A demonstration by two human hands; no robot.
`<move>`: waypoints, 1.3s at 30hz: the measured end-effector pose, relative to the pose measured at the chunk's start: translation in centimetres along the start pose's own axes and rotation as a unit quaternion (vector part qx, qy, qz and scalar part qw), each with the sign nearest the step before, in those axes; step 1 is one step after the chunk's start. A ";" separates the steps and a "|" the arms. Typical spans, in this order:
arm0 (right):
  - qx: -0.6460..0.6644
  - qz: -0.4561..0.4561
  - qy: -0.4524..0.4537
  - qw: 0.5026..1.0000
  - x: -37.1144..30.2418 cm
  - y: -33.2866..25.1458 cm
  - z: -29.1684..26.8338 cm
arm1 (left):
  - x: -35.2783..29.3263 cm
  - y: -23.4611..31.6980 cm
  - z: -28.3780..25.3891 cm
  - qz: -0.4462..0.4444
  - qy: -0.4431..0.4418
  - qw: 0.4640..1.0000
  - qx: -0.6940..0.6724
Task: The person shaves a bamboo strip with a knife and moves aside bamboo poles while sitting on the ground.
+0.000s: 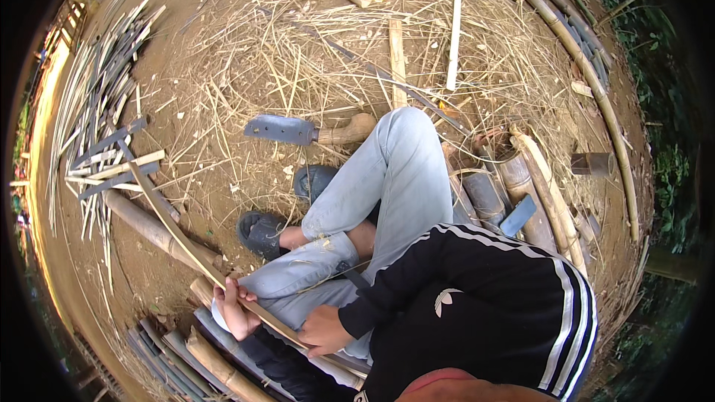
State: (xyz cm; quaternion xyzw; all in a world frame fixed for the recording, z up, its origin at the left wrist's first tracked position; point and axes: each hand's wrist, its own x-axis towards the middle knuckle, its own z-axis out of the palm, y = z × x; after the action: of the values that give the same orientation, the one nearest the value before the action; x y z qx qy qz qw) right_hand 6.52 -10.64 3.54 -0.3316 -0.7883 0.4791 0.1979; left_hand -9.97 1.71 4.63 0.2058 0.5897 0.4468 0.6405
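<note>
A long, thin bamboo strip [175, 228] slants from the left side of the ground, across my lap, to my waist. Around its middle my left hand [237, 310] is closed, thumb and fingers pinching it. Closer to my body, my right hand [325, 330] is closed over the same strip, its fingers partly hidden. A dark, narrow piece [354, 277] shows between my thighs; I cannot make out what it is. On the ground past my knees lies a cleaver with a broad grey blade [279, 129] and a thick wooden handle [348, 129].
Split bamboo strips [89, 115] are heaped at the left. A bamboo pole [153, 227] lies beside my sandalled feet [261, 235]. Cut bamboo lengths [532, 193] sit at my right, a flat blue-grey piece [518, 216] on them. More poles [223, 363] lie lower left; shavings [298, 59] litter the ground.
</note>
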 end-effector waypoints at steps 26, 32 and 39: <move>-0.035 -0.056 -0.031 0.997 -0.7 -0.5 1.9 | -0.2 -0.6 0.3 0.030 -0.025 0.999 -0.027; 0.042 -0.074 -0.050 0.995 -0.2 0.0 0.8 | -0.4 -0.6 0.2 0.032 -0.030 0.999 -0.030; 0.199 -0.042 0.179 0.963 1.6 5.0 -4.3 | -0.4 -0.4 -0.2 0.040 -0.033 0.998 -0.041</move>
State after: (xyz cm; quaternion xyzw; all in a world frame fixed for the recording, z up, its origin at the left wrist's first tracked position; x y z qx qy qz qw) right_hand 9.76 -5.22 1.09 -0.3325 -0.6421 0.5499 0.4181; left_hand -9.96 1.10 4.46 0.2174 0.5407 0.4888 0.6492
